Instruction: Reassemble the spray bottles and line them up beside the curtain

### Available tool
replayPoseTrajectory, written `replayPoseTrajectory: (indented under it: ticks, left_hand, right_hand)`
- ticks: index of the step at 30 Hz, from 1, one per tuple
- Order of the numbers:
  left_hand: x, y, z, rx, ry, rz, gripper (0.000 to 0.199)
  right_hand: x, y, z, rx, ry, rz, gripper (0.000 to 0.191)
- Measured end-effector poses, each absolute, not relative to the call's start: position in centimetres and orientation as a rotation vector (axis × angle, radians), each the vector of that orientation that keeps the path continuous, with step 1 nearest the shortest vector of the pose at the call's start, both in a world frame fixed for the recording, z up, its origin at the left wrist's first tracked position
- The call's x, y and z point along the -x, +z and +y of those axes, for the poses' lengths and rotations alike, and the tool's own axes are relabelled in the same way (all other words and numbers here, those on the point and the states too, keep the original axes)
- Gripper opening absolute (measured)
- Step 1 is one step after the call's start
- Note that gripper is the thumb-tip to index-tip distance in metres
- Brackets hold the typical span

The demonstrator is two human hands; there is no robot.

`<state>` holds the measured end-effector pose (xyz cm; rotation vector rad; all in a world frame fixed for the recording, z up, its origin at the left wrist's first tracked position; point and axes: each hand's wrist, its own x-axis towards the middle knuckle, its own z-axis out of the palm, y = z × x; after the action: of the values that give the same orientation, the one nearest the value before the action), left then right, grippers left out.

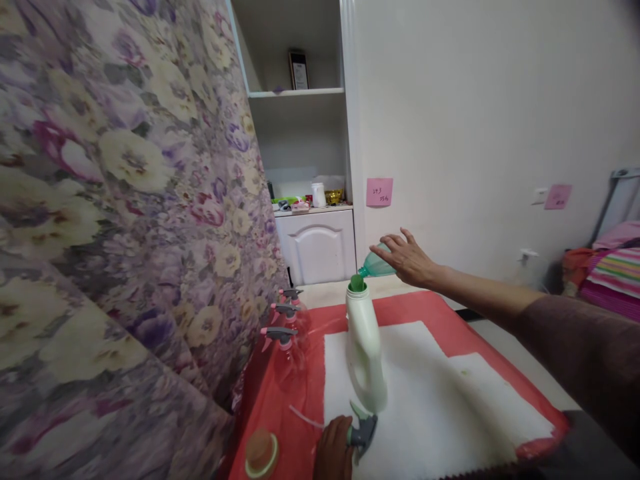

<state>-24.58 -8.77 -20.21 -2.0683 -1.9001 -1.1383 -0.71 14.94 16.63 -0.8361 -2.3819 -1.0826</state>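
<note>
In my right hand (407, 259) is a see-through green bottle (377, 262), tipped on its side with its neck at the mouth of a large pale green jug (364, 340). The jug stands upright and uncapped, a green spout showing in its opening. Low in the view, my left hand (334, 448) is closed around a grey and green trigger sprayer head (363, 433). Its thin white dip tube (306, 417) sticks out to the left. Whether any liquid is flowing between bottle and jug, I cannot tell.
Several clear spray bottles (290, 360) with grey and pink triggers line the left edge of the red-covered table (400, 308). A round cap (261, 455) lies front left. White paper (420, 393) lies under the jug. A floral curtain (135, 253) hangs close on the left.
</note>
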Motion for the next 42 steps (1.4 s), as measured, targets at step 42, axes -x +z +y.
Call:
replayPoseTrajectory:
  ticks: [42]
  left_hand:
    - [26.0,-21.5,-8.4,2.182,-1.023,-1.763,0.042]
  right_hand:
    - [2.0,18.9,13.9,0.705,-1.328,-2.389,0.058]
